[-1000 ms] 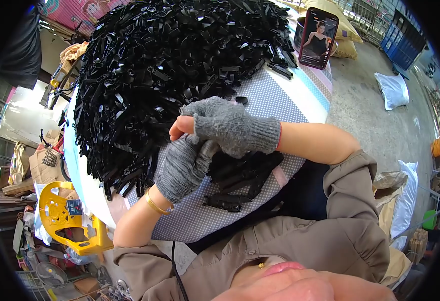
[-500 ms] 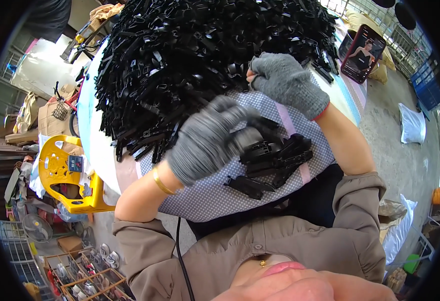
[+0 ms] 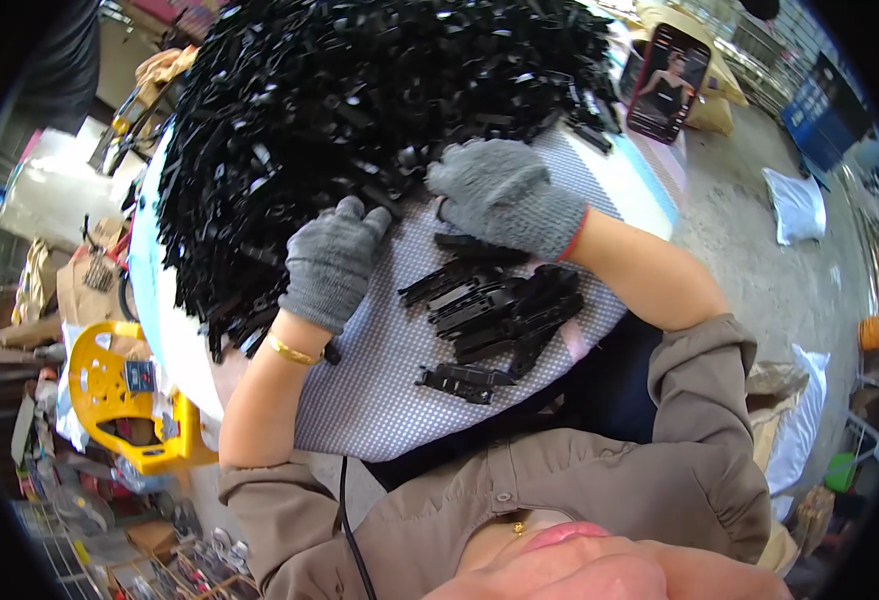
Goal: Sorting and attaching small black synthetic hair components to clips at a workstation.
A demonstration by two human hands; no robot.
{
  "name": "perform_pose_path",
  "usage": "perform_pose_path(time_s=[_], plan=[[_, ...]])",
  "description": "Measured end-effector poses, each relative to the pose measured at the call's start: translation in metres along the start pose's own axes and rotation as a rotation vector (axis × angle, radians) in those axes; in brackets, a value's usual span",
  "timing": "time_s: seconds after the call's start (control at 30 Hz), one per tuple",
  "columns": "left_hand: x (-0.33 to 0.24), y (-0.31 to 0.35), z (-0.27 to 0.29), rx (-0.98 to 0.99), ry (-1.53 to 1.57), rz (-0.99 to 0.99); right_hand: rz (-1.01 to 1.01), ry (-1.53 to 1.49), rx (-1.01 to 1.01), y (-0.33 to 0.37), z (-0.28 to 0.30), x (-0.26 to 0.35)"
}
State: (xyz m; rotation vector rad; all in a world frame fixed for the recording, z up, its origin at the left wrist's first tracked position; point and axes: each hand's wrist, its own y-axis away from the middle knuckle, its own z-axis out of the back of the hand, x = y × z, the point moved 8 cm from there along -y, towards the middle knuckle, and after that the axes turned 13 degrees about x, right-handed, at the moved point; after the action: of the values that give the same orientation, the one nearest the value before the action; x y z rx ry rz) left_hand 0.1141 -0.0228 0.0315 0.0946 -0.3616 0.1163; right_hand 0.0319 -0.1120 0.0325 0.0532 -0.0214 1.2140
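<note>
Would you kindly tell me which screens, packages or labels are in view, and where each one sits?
Phone: propped at the table's far right edge beyond the black parts pile; upright rounded rectangle, lit screen showing a person.
White sack: on the floor at right; plump and plain.
Small label: on the yellow frame, lower left; too small to describe.

Grey concrete floor (image 3: 759,270) at right, white sacks (image 3: 797,205) on it; yellow plastic stool (image 3: 119,400) left, daylight.

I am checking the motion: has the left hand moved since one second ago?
Yes. The left hand was over the small set of black parts; now it is at the edge of the big black pile.
</note>
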Motion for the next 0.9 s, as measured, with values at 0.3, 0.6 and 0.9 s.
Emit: perform_pose_path(time_s=[0.3, 0.6, 0.9], plan=[[-0.025, 0.018, 0.011, 0.023, 0.617, -0.297, 0.110, 0.047, 0.135, 0.015, 0.008, -0.004], [-0.006, 0.009, -0.010, 0.043, 0.603, 0.023, 0.248, -0.125, 0.173, 0.015, -0.003, 0.016], [-0.015, 0.010, -0.010, 0.112, 0.513, 0.037, 0.144, -0.232, 0.110, 0.010, -0.004, 0.010]])
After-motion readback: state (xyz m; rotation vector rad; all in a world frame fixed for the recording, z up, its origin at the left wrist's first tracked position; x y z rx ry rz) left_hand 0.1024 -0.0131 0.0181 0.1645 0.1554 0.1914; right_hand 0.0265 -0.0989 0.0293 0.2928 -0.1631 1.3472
